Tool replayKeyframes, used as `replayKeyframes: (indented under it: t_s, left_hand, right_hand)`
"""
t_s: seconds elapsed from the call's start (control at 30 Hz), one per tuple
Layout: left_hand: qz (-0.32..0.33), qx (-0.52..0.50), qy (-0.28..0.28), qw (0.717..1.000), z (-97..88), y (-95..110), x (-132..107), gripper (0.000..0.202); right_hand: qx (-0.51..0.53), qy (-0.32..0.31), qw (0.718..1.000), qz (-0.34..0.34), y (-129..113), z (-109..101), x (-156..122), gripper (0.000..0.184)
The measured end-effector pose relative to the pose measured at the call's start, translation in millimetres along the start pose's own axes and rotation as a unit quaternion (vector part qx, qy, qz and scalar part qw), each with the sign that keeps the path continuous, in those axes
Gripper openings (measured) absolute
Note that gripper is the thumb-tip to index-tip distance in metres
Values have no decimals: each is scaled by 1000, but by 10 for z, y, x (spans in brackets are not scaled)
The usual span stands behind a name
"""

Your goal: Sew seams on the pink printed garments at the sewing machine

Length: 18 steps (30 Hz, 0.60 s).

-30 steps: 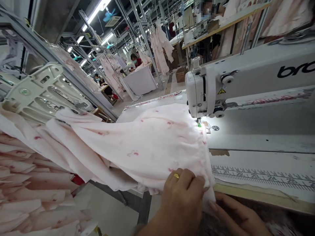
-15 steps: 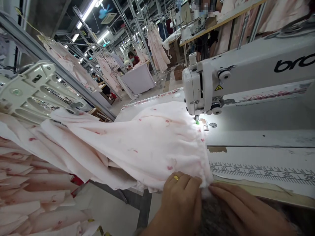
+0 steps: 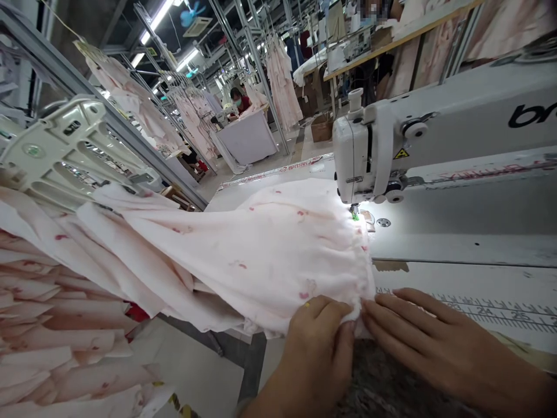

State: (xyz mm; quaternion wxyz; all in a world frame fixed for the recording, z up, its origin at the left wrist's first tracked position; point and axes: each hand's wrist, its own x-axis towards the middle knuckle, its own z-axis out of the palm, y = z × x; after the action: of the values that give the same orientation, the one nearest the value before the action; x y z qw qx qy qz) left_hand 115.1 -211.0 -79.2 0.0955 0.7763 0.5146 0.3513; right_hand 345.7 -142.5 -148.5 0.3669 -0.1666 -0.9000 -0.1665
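Note:
A pale pink fabric piece (image 3: 261, 249) with small red prints stretches across the sewing machine bed, its gathered right edge running up to the needle. The presser foot (image 3: 354, 212) of the white sewing machine (image 3: 365, 151) rests at that edge. My left hand (image 3: 315, 348), wearing a yellow ring, is closed on the fabric's near corner, thumb below and fingers on top. Beside it, my right hand (image 3: 426, 337) lies flat with fingers stretched out, fingertips touching the same edge; its thumb is hidden.
A ruler strip (image 3: 483, 310) runs along the table's front at right. On the left, a pale plastic rack (image 3: 65, 151) stands by the fabric, above stacked pink pieces (image 3: 56, 342). Hanging garments (image 3: 282, 87) and a seated person (image 3: 239, 104) are farther back.
My right hand has moved up and flattened, its fingers extending onto the table beside the fabric edge. My left hand keeps its hold. The view has shifted slightly.

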Motion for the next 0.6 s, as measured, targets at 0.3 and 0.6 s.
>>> replayKeyframes:
  t_s: [0.3, 0.6]
  left_hand:
    - [74, 23, 49, 996, 55, 79, 40, 24]
    - [139, 52, 47, 988, 109, 87, 75, 16]
  right_hand:
    - [63, 25, 997, -44, 10, -121, -4, 41]
    - [74, 27, 997, -17, 73, -116, -14, 40]
